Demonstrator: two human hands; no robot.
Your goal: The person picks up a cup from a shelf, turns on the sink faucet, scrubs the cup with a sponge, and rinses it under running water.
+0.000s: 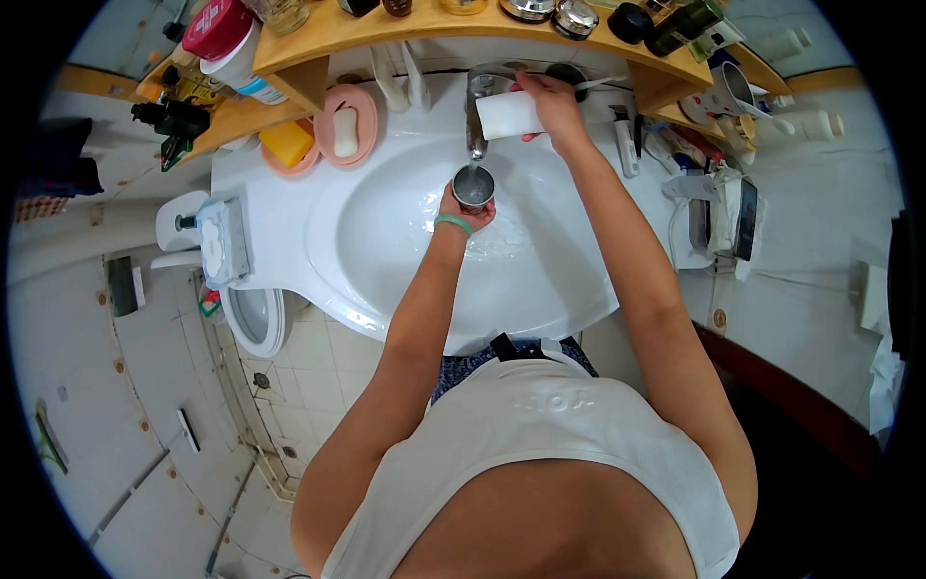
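Observation:
My left hand [467,214], with a green bangle at its wrist, is closed around a small round metal cup [473,186]. The cup's open mouth faces up, directly beneath the spout of the chrome faucet [476,125], and water appears to run into it. My right hand [557,108] grips a white block-shaped object [508,115] beside the faucet; whether it is a sponge or a container I cannot tell. The upper fingers of that hand reach close to the faucet's top. Below both hands lies the wet white washbasin [386,232].
A wooden shelf [405,39] crowded with jars and bottles overhangs the back. Pink soap dishes [363,125] hold a white soap bar and a yellow block. At right are a white tube [626,145] and a phone [747,220]. A wipes pack [224,243] sits at left.

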